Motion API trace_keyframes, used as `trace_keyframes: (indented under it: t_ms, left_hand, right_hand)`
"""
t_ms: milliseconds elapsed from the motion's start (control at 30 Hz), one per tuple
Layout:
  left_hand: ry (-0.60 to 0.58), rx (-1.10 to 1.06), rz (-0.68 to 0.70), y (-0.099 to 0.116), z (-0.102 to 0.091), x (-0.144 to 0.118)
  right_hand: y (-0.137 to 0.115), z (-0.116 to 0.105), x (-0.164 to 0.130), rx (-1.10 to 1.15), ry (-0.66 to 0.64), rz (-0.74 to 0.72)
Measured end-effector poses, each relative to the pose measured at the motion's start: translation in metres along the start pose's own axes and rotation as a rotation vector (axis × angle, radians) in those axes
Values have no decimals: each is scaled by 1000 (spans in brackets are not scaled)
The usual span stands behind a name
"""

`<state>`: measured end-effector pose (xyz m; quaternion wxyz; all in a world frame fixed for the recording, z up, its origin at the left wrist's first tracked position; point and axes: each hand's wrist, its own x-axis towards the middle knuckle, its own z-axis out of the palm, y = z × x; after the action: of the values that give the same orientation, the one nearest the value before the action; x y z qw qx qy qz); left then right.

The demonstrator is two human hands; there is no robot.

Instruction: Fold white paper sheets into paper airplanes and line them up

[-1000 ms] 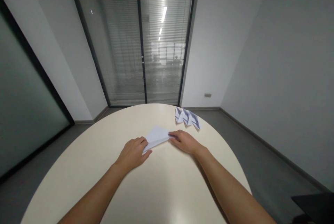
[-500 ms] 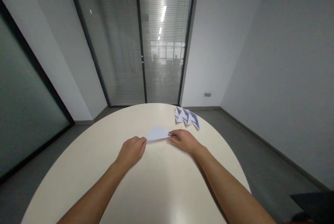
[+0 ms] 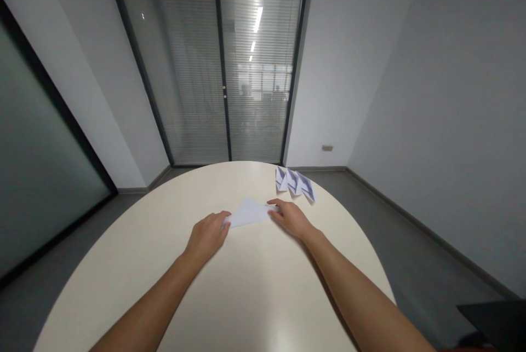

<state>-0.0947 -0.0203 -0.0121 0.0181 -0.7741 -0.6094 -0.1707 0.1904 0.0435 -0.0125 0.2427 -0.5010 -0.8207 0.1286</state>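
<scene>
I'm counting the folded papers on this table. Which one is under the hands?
The plain white folded paper mid-table: left hand and right hand press its two ends. The three dark-patterned folded pieces lie untouched, side by side, near the far edge.

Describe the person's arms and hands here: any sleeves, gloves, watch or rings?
Both forearms are bare as far as the frame shows; no sleeve edge is in view. The left hand and right hand wear no gloves. No watch, bracelet or ring shows on either wrist or on the visible fingers.
</scene>
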Motion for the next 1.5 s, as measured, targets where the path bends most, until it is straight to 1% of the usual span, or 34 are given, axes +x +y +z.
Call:
trace_keyframes:
  t_ms: [233,400,533,600,733,833,900,967,1033,1100,1133,1233,1300,1433,1500]
  left_hand:
    - [3,-6,-8,3,2,-1]
    - [0,-13,30,9,0,-1]
    - [-20,-2,-9,12,-2,0]
    - [-2,-10,-13,11,-2,0]
    - [81,-40,68,7,2,0]
    - [47,-43,178,7,3,3]
    - [23,-34,237,11,0,6]
    - [28,-16,279,18,-4,9]
    - [28,-3,299,25,-10,11]
    - [5,-1,303,32,-15,13]
    - [-7,0,298,35,-18,14]
    - [-17,29,276,42,-20,15]
    - [-14,51,256,44,-18,13]
    - [-3,70,229,48,-16,6]
    - [7,81,230,51,-17,2]
  right_hand:
    - [-4,1,-1,-65,13,79]
    - [-7,0,-1,-106,17,114]
    - [-12,-1,-1,-116,24,124]
    - [-13,-1,-2,-108,26,128]
    - [-11,-1,-1,-97,50,113]
    - [-16,-3,0,-165,108,69]
    - [-26,-7,-1,-233,123,13]
    - [-40,-9,-4,-248,97,-67]
    - [-56,-9,-9,-189,33,-176]
    - [-69,-6,-16,-121,-73,-280]
    - [-73,-4,-18,-92,-133,-294]
    - [-75,1,-21,-57,-278,-254]
    - [-68,3,-20,-65,-319,-202]
    - [-51,3,-14,-118,-307,-64]
    - [-46,0,-13,-152,-288,-14]
